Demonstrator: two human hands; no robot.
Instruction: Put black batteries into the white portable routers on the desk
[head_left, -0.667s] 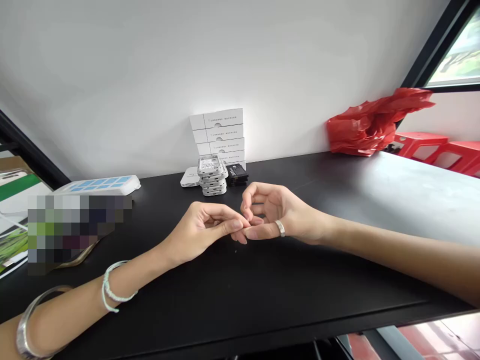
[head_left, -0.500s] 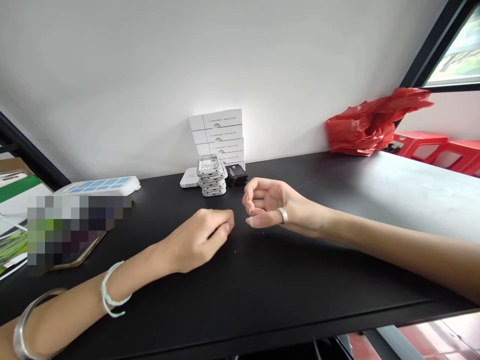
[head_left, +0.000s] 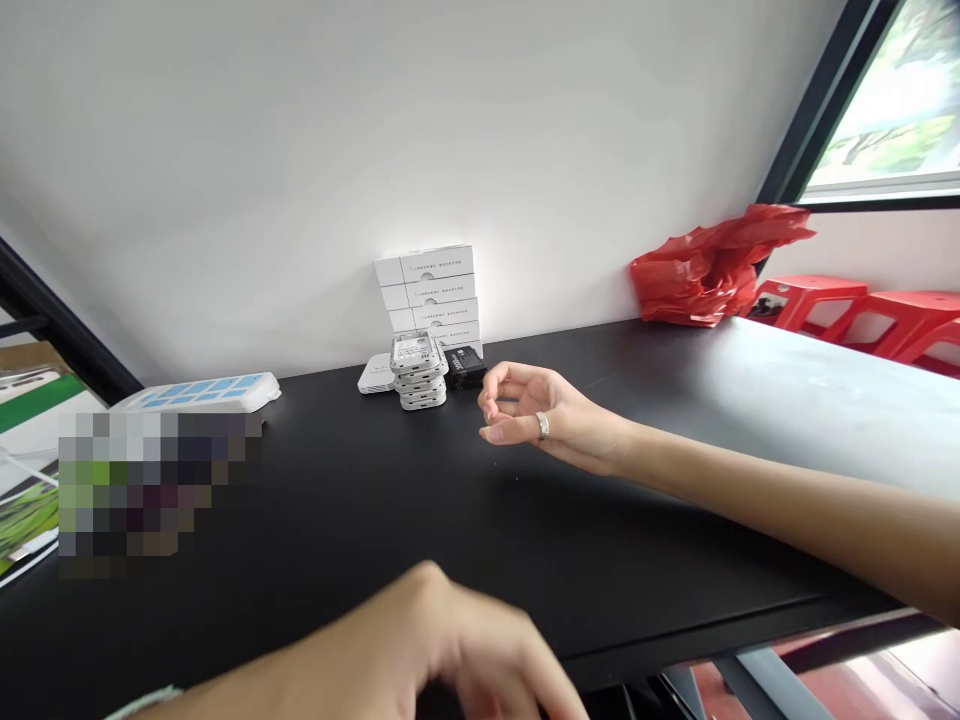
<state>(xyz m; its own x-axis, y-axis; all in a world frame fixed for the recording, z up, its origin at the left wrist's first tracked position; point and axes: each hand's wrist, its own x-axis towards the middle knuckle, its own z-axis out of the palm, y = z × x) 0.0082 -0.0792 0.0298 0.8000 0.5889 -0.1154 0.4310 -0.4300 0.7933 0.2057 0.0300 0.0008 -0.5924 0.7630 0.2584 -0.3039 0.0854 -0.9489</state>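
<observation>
Cases: white ones [head_left: 418,372], piled up mid-table, flat white covers [head_left: 376,374] at their left, white boxes [head_left: 431,290] stacked behind.
Blocks: black ones [head_left: 465,367], just right of the white cases, close by the right hand's fingertips.
Right hand: here it is [head_left: 551,412], over the black table [head_left: 337,500], fingers curled, a narrow gap to the thumb.
Left hand: blurred, down at the near edge [head_left: 480,640], fingers cut off by the frame; whether it grips anything, can't tell.

no wording legible; print on the white boxes [head_left: 442,291] at the table's [head_left: 337,500] far edge, too small; lettering on the black stack [head_left: 465,368], blurred
</observation>
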